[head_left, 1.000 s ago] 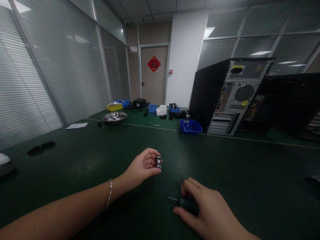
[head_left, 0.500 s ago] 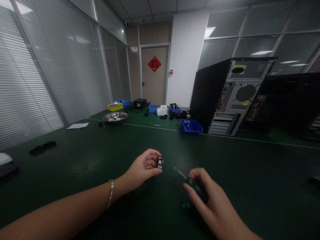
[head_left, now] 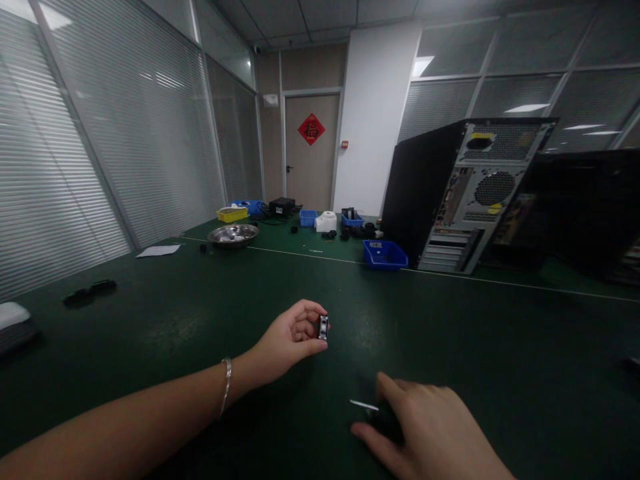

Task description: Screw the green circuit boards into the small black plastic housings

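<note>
Hands [head_left: 293, 337] before blue bin [head_left: 384, 254] (tower [head_left: 465, 193] beside)

The right hand [head_left: 435, 433] covers most of a dark screwdriver [head_left: 373, 412], only its metal tip showing; the wrist runs off the bottom edge. The small part [head_left: 323, 327] pinched in the left hand [head_left: 290, 337] is too small to identify.

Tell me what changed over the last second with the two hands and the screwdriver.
The right hand raised the screwdriver off the green table half a second ago, tip toward the left hand, and has now brought it back down low, fingers still around the dark handle. The left hand kept pinching the small black part in the same spot.
</note>
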Demonstrator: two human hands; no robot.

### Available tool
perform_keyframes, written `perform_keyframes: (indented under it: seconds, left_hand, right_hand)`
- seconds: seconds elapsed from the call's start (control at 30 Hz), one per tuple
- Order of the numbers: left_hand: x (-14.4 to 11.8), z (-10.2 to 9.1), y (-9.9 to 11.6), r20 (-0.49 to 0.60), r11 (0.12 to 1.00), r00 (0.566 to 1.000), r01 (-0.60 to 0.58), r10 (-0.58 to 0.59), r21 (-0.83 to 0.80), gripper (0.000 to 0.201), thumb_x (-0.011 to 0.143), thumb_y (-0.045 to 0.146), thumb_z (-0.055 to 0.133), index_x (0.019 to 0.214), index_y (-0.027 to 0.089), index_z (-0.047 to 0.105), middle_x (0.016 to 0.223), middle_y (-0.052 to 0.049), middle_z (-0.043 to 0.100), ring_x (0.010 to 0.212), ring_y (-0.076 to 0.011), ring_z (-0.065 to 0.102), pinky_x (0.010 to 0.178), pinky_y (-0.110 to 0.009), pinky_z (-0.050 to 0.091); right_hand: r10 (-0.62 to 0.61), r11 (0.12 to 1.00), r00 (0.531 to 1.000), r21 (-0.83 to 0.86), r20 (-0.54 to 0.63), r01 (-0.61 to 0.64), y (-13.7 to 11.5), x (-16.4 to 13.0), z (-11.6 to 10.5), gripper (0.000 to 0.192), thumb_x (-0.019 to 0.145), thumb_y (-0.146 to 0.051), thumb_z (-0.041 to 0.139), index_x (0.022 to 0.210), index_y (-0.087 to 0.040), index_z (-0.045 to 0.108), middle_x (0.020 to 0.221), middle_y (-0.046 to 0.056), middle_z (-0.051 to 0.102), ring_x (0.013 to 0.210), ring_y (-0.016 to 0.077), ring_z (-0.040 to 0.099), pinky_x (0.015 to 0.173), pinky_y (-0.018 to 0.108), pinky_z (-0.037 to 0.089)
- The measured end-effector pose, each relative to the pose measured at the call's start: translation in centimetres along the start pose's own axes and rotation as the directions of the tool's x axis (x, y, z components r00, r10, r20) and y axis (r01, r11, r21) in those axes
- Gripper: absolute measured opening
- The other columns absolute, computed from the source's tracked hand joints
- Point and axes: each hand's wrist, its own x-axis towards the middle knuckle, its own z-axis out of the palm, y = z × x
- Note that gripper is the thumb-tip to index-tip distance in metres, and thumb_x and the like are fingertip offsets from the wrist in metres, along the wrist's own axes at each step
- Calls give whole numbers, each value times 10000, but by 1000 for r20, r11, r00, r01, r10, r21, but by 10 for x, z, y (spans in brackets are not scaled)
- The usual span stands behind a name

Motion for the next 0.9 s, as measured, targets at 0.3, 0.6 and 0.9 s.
perform_keyframes:
  seconds: [0.3,0.6,0.9]
  left_hand:
    - [-1,-2,-5,31,1000,999,-18,18,11,435,752,113,710,1131,189,510,1055,-48,576,874,-150,574,805,-340,468]
    - [-2,-1,-2,36,1000,999,-15,15,20,432,745,114,710,1123,193,516,1036,-42,581,850,-144,574,782,-328,467]
    - [-5,6,3,106,997,994,10,-18,72,455,735,108,723,1137,180,523,1045,-54,601,834,-134,577,796,-319,473]
  right_hand:
    - [-58,996,998,69,-2,58,-2,0,2,148,868,-280,531,923,-245,664,852,44,729,729,239,691,588,310,481]
    - [-166,970,984,171,-65,175,0,1,3,193,844,-262,593,1029,-277,645,950,12,673,767,195,674,631,273,506]
    - [-200,966,973,143,-118,216,0,3,6,150,835,-218,607,970,-265,656,912,17,665,718,188,672,610,274,523]
